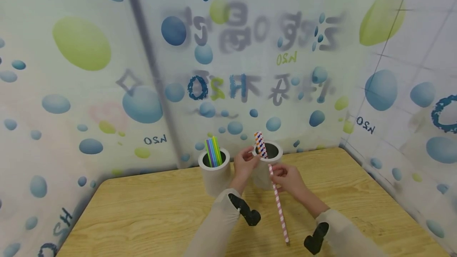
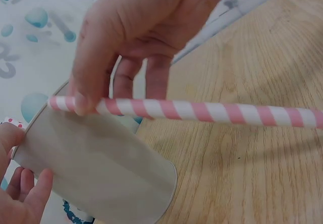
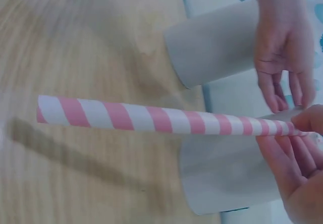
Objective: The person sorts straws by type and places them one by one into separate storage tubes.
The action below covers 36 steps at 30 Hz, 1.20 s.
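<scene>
My right hand [image 1: 290,179] pinches a pink-and-white striped straw [image 1: 278,205] near its upper end, between thumb and fingers. The straw slants down toward me, in front of the right-hand cylindrical container [image 1: 263,173]. At that container's left rim is my left hand [image 1: 245,165], its fingers loosely bent beside the patterned straws [image 1: 261,145] standing inside. In the left wrist view its fingertips [image 2: 40,183] lie against the container's side. Whether it touches the patterned straws is hard to tell.
Left of my left hand stands a second pale container [image 1: 216,177] holding several green, blue and purple straws [image 1: 214,152]. Both containers are near the back edge of the wood-grain table [image 1: 150,213]. Spotted wall covering [image 1: 200,126] rises behind, and another wall [image 1: 403,162] adjoins on the right.
</scene>
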Tool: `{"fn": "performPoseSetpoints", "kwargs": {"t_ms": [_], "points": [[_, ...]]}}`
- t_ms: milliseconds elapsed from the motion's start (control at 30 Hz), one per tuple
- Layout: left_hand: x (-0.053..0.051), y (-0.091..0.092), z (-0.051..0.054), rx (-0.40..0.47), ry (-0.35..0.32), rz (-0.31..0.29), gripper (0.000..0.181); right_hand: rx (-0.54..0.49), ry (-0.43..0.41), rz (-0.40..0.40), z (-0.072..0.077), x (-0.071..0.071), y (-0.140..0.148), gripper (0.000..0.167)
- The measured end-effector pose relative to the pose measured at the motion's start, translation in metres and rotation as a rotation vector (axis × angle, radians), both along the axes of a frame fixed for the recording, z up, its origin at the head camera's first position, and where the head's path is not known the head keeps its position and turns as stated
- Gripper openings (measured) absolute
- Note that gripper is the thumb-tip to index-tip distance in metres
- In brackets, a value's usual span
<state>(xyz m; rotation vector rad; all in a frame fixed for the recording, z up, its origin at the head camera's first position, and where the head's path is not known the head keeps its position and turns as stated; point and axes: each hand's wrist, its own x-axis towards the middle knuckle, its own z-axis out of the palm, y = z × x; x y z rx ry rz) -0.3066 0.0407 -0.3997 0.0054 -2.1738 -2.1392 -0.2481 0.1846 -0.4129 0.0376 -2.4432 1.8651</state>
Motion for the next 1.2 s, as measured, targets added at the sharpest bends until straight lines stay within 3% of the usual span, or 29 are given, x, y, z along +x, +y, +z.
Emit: {"fn": "performPoseSetpoints", "kwargs": {"t_ms": [333,700,1200], "points": [[-0.001,0.0,0.0,0.006,-0.003,-0.001,0.037,0.03,0.072,-0.025,0.025,-0.01,0.01,0.028],[-0.002,-0.001,0.0,0.003,0.006,-0.008,0.036,0.039,0.156,-0.031,0.052,-0.032,0.017,0.03],[-0.001,-0.001,0.001,0.018,0.001,-0.013,0.037,0.014,0.196,-0.113,0.095,-0.057,0.018,0.032]]}}
